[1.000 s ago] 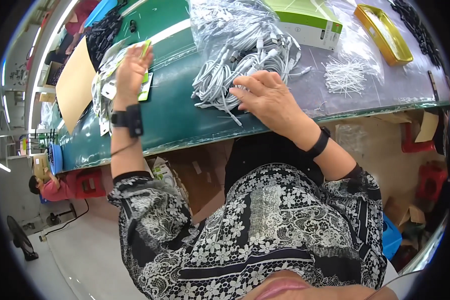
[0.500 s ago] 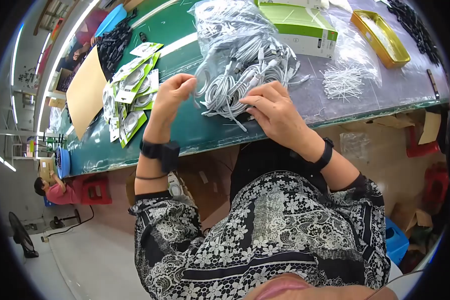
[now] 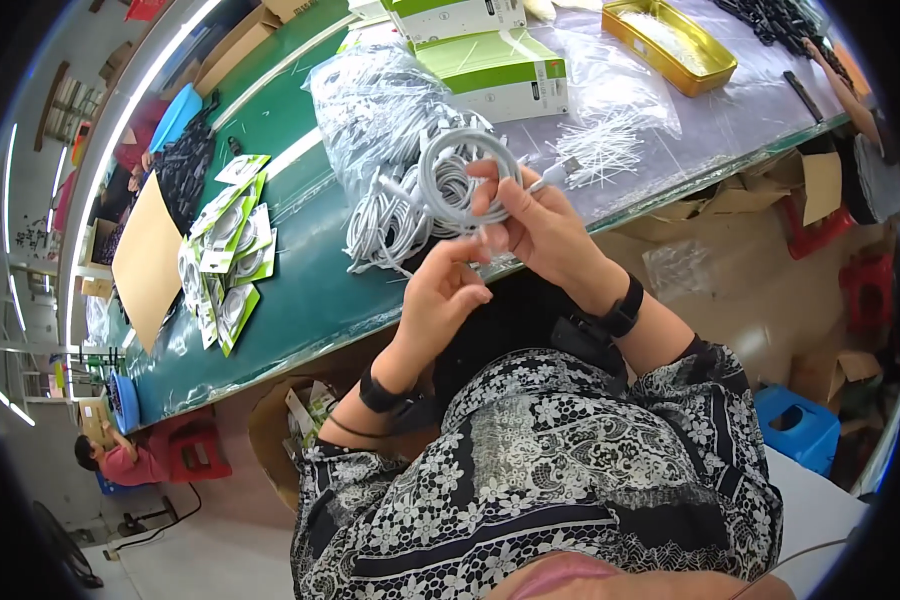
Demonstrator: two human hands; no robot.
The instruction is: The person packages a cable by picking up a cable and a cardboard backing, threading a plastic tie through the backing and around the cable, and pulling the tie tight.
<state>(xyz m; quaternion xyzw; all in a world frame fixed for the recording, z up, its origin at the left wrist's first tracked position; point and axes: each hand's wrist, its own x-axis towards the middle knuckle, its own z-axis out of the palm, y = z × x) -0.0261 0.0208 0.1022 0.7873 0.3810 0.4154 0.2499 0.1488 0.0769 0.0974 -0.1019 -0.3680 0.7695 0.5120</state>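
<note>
The green bench [image 3: 300,300] runs from the far right corner down to the near left, and most of its middle is taken by a heap of clear bags [image 3: 375,105] and loose white cables [image 3: 385,215]. Behind the heap, along the far edge, lie two white-and-green boxes [image 3: 495,75], with a yellow tray [image 3: 670,40] toward the far right corner. A brown card sheet [image 3: 148,260] lies toward the left end, and beside it is a row of packed cables in green-and-white cards [image 3: 225,260]. A scatter of thin white ties [image 3: 600,145] sits near the front edge, right of the heap.

The coil [image 3: 460,175] is off the bench, held up just above the front edge and close to the heap. The right hand [image 3: 535,225] is closed around the coil's lower side, fingers [image 3: 495,195] through the loop. The left hand [image 3: 440,295] is below it, curled, its fingertips pinched at the coil's loose tail; whether it truly grips the tail I cannot tell.

Judging the risks: the loops could spring apart if the right-hand grip slackens, since nothing binds them yet. The coil hangs so near the loose cables that a trailing end could snag one and drag it over the front edge.
</note>
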